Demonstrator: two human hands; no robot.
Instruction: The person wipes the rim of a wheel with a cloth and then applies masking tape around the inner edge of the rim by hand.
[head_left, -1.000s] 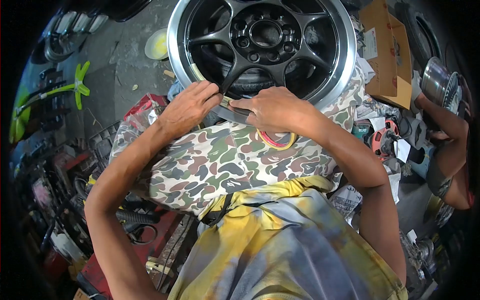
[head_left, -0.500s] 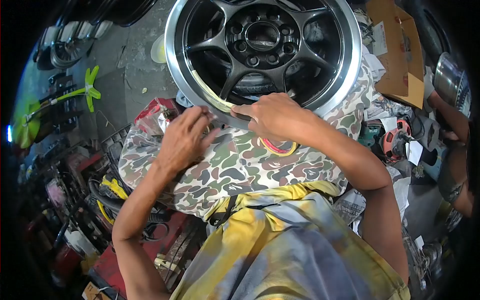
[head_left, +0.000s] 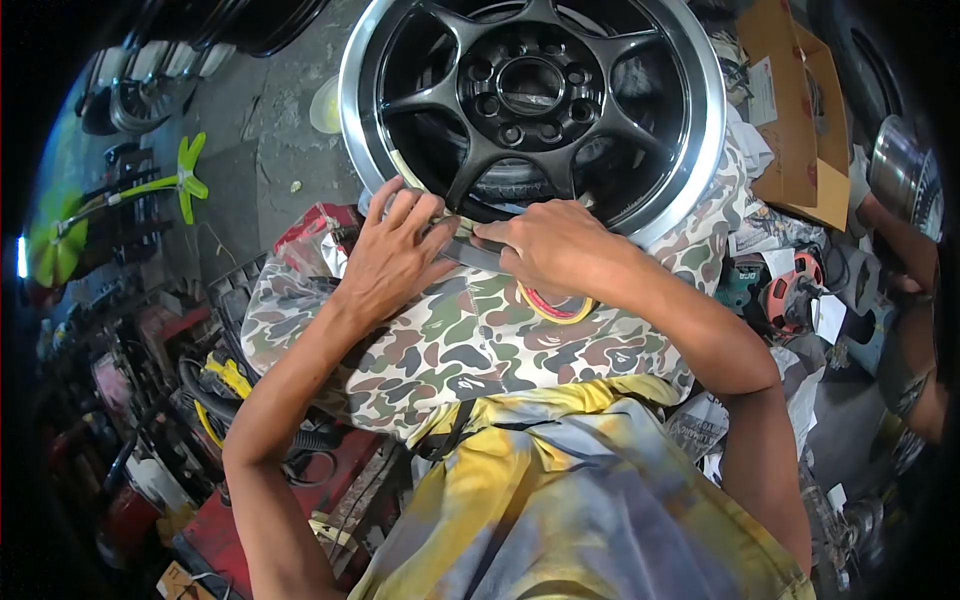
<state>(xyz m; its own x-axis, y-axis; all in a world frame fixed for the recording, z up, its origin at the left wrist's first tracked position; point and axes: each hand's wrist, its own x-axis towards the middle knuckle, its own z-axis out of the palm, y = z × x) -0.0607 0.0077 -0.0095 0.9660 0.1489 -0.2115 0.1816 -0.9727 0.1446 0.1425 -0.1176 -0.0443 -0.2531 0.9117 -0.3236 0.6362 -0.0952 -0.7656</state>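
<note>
A black spoked wheel rim (head_left: pixel 530 90) with a polished lip leans on my lap, which is covered by camouflage cloth (head_left: pixel 450 340). A strip of pale masking tape (head_left: pixel 405 172) follows the inside of the lip at the lower left. My left hand (head_left: pixel 395 255) lies on the lip's bottom edge, fingers spread and pressing on the tape. My right hand (head_left: pixel 545 250) sits just to its right, fingers curled and pinching the tape against the lip. A roll of tape (head_left: pixel 555 305) shows under my right hand on the cloth.
A cardboard box (head_left: pixel 800 110) stands at the upper right. Another person's arm (head_left: pixel 905 240) reaches beside a shiny rim (head_left: pixel 900 165). An orange power tool (head_left: pixel 790 285) lies right of my lap. A red bag (head_left: pixel 310 225), black hose (head_left: pixel 310 440) and clutter fill the left.
My left hand, which had lifted off the rim half a second ago, is back on the lip beside my right hand. My right hand stayed on the tape.
</note>
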